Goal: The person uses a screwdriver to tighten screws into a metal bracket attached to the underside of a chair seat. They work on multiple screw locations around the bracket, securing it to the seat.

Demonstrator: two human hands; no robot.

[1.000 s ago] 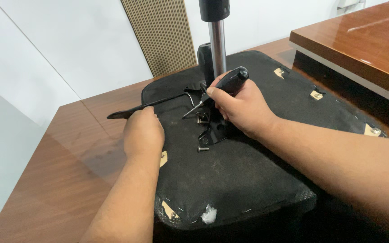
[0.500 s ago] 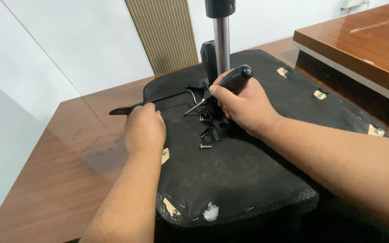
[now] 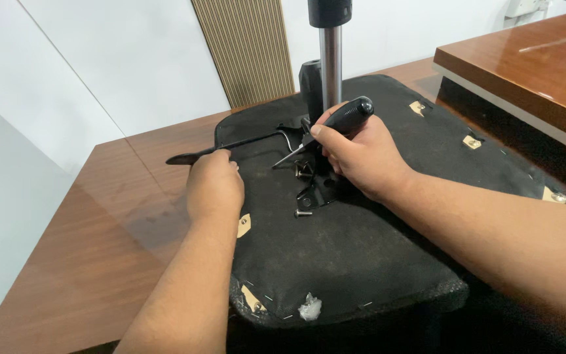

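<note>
Right hand (image 3: 361,157) wrapped around black screwdriver (image 3: 335,124), tip by chair seat (image 3: 361,262) bracket. Left hand (image 3: 214,187) gripping black lever (image 3: 230,147) at seat's edge.

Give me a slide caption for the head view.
Right hand drives a screwdriver into the upturned chair seat; left hand steadies its lever.

Upturned black chair seat (image 3: 361,262) lies on brown wooden table (image 3: 99,242), chrome post (image 3: 329,65) rising from its middle. Right hand (image 3: 361,157) wrapped around black screwdriver handle (image 3: 352,115), metal tip angled down-left toward black bracket (image 3: 316,190) at post's foot. Left hand (image 3: 214,187) rests on seat's left edge, fingers touching thin black lever (image 3: 224,147). Loose screw (image 3: 302,213) lies just beside bracket. Tip's contact point unclear, possibly on bracket.
</note>
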